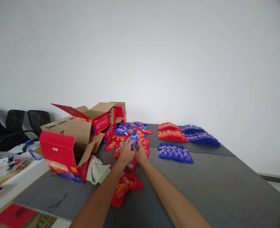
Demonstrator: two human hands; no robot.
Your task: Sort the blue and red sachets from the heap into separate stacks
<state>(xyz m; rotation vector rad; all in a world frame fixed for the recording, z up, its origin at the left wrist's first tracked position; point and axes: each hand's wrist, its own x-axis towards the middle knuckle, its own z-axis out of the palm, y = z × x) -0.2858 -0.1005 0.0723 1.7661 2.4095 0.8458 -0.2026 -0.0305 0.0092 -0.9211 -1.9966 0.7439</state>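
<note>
Between my two hands, over the middle of the table, a blue spouted pouch (134,138) is held upright with its printed side facing me. My left hand (126,151) closes on its left edge, and my right hand (140,153) grips its lower right side. Under and behind them spreads a mixed heap of red and blue pouches (146,142). Closer to me, below my left wrist, lies a small pile of red pouches (124,186). To the right, blue pouches (174,153) lie side by side in an overlapping row.
Farther back are stacked rows of red pouches (172,132) and blue pouches (199,135) near the wall. Open red cartons (63,155) line the left side, with a pale cloth (97,171) beside the nearest. A water bottle (32,148) and black chairs (38,120) are farther left.
</note>
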